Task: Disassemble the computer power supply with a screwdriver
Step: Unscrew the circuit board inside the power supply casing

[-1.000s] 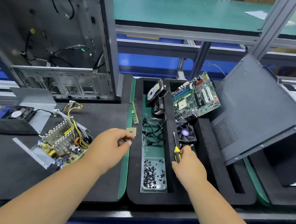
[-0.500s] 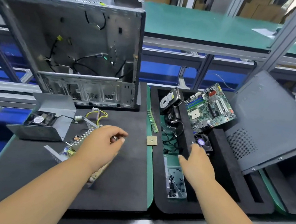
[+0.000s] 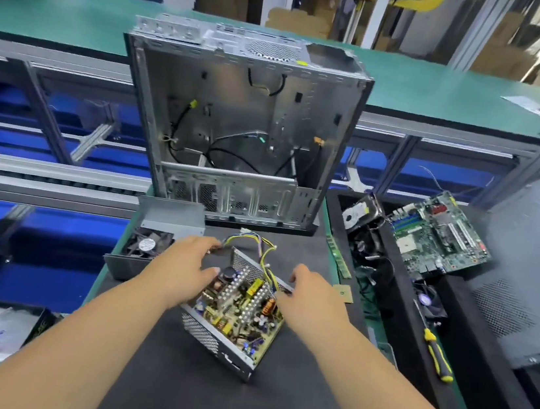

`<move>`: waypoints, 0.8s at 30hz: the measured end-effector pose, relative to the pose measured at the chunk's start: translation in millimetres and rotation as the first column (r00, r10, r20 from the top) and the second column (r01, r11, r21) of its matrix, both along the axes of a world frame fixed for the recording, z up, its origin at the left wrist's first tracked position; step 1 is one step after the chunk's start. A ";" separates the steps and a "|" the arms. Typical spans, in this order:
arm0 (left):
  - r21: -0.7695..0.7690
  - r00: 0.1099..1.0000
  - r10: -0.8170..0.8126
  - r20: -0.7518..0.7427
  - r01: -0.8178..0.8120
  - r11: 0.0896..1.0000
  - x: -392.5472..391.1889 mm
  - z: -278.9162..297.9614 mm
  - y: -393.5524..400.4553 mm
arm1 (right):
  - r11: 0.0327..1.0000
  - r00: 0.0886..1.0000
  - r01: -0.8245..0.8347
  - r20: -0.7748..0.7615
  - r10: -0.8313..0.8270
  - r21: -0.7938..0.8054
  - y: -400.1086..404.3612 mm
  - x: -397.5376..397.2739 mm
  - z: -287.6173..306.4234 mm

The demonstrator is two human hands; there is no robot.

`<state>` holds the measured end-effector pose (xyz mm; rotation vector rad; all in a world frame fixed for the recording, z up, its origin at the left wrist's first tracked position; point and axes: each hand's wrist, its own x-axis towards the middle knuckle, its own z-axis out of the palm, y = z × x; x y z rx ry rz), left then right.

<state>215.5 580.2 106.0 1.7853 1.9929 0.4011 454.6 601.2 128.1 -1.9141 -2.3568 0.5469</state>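
We are seeing the opened power supply (image 3: 236,306) lying on the black mat (image 3: 170,380) between our left hand (image 3: 185,267) and right hand (image 3: 309,297), fingers curled on its sides. A warehouse is showing behind. Since half a second ago, the right hand has come over; the screwdriver (image 3: 436,355) is lying right of it.

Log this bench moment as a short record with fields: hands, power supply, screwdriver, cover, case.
left hand: on the near-left top edge of the power supply, fingers curled
right hand: at its right edge; grip unclear
power supply: open, circuit board exposed, tilted on the black mat
screwdriver: lying unheld in the foam tray at right
cover with fan: off, left of the supply
computer case: upright behind, open side facing the camera
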 end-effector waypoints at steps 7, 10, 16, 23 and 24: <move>-0.080 0.956 -0.273 -0.102 0.266 0.961 6.2 4.7 29.8 | 0.998 0.981 0.048 0.185 -0.053 0.028 7.2 -17.1 -4.4; -0.047 0.956 -0.278 -0.100 0.274 0.961 7.0 5.0 33.8 | 0.997 0.978 0.067 0.196 -0.071 0.026 13.0 -14.6 -4.5; 0.014 0.958 -0.284 -0.047 0.285 0.958 4.5 3.8 29.8 | 0.997 0.978 0.081 0.191 -0.082 0.013 37.6 -6.4 -2.7; 0.009 0.925 -0.366 0.099 0.367 0.930 36.0 4.8 12.9 | 0.999 0.998 0.037 -0.059 -0.039 -0.022 54.7 -1.0 0.3; 0.014 0.924 -0.364 0.113 0.365 0.931 41.7 4.1 10.4 | 0.999 0.997 0.011 -0.077 -0.014 -0.038 54.1 -1.0 0.4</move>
